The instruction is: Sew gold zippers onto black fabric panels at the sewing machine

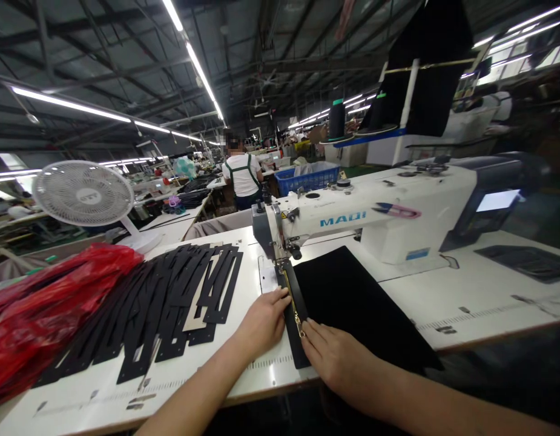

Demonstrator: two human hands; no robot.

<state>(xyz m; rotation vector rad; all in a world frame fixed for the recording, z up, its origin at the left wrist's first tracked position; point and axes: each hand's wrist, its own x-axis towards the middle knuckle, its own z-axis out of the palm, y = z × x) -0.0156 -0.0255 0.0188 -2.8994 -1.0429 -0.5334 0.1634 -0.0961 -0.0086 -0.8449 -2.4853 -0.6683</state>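
Near the lower centre of the frame, the gold zip [295,312] on its black strip [292,345] could drift askew under the sewing machine [334,209], should the left grip [264,321] and right grip [336,357] press unevenly. The metal pull [300,327] might catch if it reached the needle area, and the black cloth [352,297] at right, reaching the front edge of the worktop [247,272], may drag by its weight. The zip runs between the grips: left fingertips touch it higher up, right fingertips rest lower, beside the pull. Both grips look narrow, fingers together; whether either pinches anything, I cannot tell.
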